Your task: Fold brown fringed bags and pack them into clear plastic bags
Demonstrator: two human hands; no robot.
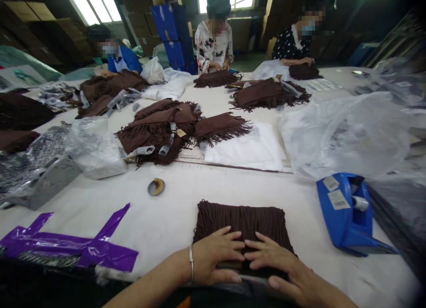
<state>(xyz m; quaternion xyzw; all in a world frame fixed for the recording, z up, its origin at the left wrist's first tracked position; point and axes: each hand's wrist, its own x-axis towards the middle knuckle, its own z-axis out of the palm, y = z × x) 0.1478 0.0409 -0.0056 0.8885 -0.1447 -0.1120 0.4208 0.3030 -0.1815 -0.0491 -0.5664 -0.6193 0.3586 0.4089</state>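
Our left hand (216, 257) and right hand (281, 260) rest on the brown fringed piece (242, 217), each grip wide, fingers spread. It lies on the bench (163, 223) left of the blue tape dispenser (335, 226); purple tape (111, 251) lies farther left of that dispenser.

Brown rectangular fringed fabric piece (241, 215) on white flat table (166, 223), near edge.
Blue angular plastic tape dispenser (337, 223) right; purple plastic tape strips (66, 243) left.
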